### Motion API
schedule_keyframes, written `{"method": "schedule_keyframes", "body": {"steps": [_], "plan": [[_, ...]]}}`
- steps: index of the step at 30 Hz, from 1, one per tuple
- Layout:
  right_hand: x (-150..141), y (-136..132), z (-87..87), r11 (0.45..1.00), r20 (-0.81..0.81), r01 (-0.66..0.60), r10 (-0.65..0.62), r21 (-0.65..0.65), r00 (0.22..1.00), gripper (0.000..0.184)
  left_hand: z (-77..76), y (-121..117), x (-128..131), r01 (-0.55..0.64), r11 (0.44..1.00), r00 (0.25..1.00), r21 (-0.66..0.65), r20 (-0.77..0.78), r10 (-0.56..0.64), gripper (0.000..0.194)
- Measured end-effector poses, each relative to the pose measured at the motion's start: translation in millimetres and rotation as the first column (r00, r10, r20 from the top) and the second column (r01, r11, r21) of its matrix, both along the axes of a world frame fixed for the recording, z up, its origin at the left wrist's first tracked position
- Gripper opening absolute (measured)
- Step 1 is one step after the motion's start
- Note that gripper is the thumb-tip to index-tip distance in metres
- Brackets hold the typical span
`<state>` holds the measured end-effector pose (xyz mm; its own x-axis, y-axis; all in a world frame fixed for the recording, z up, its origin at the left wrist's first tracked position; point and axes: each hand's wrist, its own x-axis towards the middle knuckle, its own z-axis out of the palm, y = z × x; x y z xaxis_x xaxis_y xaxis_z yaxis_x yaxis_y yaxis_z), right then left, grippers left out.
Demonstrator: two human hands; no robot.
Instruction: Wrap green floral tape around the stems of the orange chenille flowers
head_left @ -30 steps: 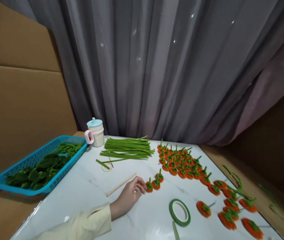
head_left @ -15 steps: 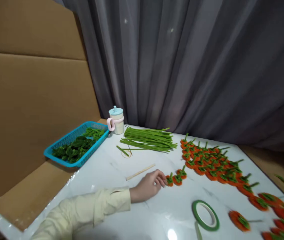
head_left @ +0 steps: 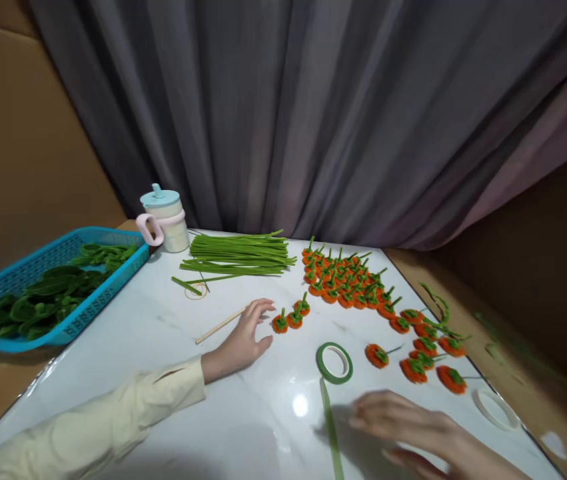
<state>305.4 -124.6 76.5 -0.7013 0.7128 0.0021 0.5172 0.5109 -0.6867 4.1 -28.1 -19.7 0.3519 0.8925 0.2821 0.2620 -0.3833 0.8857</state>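
My left hand (head_left: 240, 339) is on the white table, fingers apart and nothing in them. Its fingertips are close to three small orange fuzzy persimmons (head_left: 295, 319) with green leaves and stems, and a thin wooden stick (head_left: 220, 325) lies just behind it. At the lower right my right hand (head_left: 408, 427), a little blurred, reaches in with fingers stretched out and holds nothing I can see. Left of it a roll of green floral tape (head_left: 320, 363) lies flat, its loose strip (head_left: 332, 433) running toward the near edge. One separate persimmon (head_left: 377, 356) lies to the right of the roll.
Many more persimmons (head_left: 346, 280) stand in rows at the back right. A bundle of green fuzzy stems (head_left: 238, 253) lies near a lidded cup (head_left: 166, 219). On the left is a blue basket (head_left: 78, 330) of green leaves; a white ring (head_left: 496, 409) sits near the right edge.
My right hand has entered from the lower right. The left hand's fingers have spread and moved slightly away from the three persimmons. The camera view swung left, then back right.
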Motion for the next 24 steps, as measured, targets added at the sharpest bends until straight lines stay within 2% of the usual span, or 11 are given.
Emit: {"method": "schedule_keyframes", "body": {"steps": [2, 4, 8, 11, 14, 16, 18, 20, 22, 24], "plan": [[-14.6, 8.9, -2.8, 0.99, 0.086, -0.135, 0.138, -0.038, 0.987, 0.045, 0.1, 3.7, 2.5, 0.042, 0.998, 0.995, 0.048, -0.09, -0.037, 0.052], [-28.0, 15.2, -6.3, 0.978, 0.14, -0.207, 0.209, -0.028, 0.968, 0.051, 0.4, 8.9, 5.8, 0.084, 0.993, 0.981, 0.078, -0.183, -0.069, 0.051], [-44.1, 23.1, -19.4, 0.968, 0.17, -0.243, 0.229, 0.07, 0.959, 0.036, 2.2, 17.6, 10.9, 0.149, 0.983, 0.954, 0.109, -0.277, -0.113, 0.024], [-53.5, 32.9, -32.3, 0.945, 0.163, -0.304, 0.283, 0.12, 0.945, 0.021, 4.7, 18.3, 11.9, 0.126, 0.987, 0.966, 0.101, -0.241, -0.099, 0.012], [-66.6, 48.1, -41.5, 0.931, 0.149, -0.324, 0.302, 0.165, 0.942, 0.017, 7.5, 16.3, 11.7, 0.088, 0.996, 0.985, 0.015, -0.148, -0.085, 0.017], [-75.9, 59.8, -44.7, 0.949, 0.105, -0.278, 0.264, 0.151, 0.959, 0.015, 8.7, 15.6, 11.7, 0.065, 0.996, 0.994, -0.055, -0.079, -0.069, 0.019], [-83.7, 71.5, -46.9, 0.974, 0.031, -0.216, 0.215, 0.07, 0.976, 0.013, 8.8, 16.0, 11.7, 0.019, 0.994, 1.0, -0.11, -0.012, -0.021, 0.021], [-88.9, 82.1, -49.9, 0.983, -0.075, -0.163, 0.157, -0.086, 0.985, 0.015, 8.1, 17.3, 11.3, -0.014, 0.986, 0.999, -0.164, 0.048, 0.023, 0.024], [-91.6, 90.4, -54.7, 0.949, -0.214, -0.138, 0.078, -0.283, 0.974, 0.021, 7.2, 18.8, 10.4, -0.011, 0.979, 0.996, -0.203, 0.082, 0.028, 0.025], [-92.4, 95.8, -59.9, 0.884, -0.325, -0.13, -0.025, -0.448, 0.946, 0.029, 6.6, 19.7, 9.4, 0.01, 0.975, 0.997, -0.222, 0.081, 0.008, 0.025]]}}
